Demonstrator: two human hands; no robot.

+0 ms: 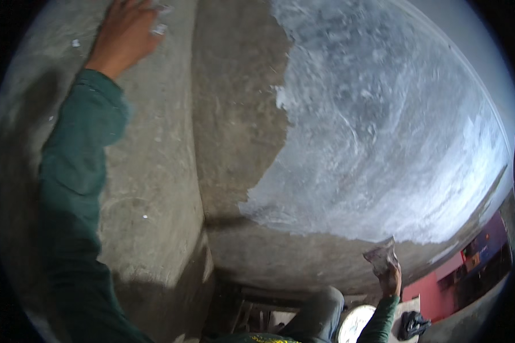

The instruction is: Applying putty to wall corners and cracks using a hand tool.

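From my far seat, the largest thing I see is the front wall [232,131], which is grey-brown where it is bare. A white coat [355,143] covers much of it, brighter toward the lower right and more cloudy elsewhere, with a ragged edge on the left and along the bottom. The side wall [149,131] meets the front wall in a corner, and it shows only a few small white specks [75,43]. Before this side wall rises the left sleeve [77,160], dark green. The left hand [123,37] is lifted to the upper edge of my view, where its fingers are partly cut off. I cannot tell how wide they are, nor whether they touch the side wall.

At the lower right, beyond the front wall, stands something red [432,297]. At the bottom I find a bent leg [320,311] in grey. The right sleeve [380,320], also green, comes up to the right of it, and between the two is a round white top [357,324]; I cannot say what it belongs to. The right hand [391,281] is closed around the scraper [382,256], whose blade points upward at the lower edge of the white coat; I cannot tell if they touch. A black bag [413,326] is just right of the right sleeve. The smallest are white bits [159,28] at the left hand's fingers.
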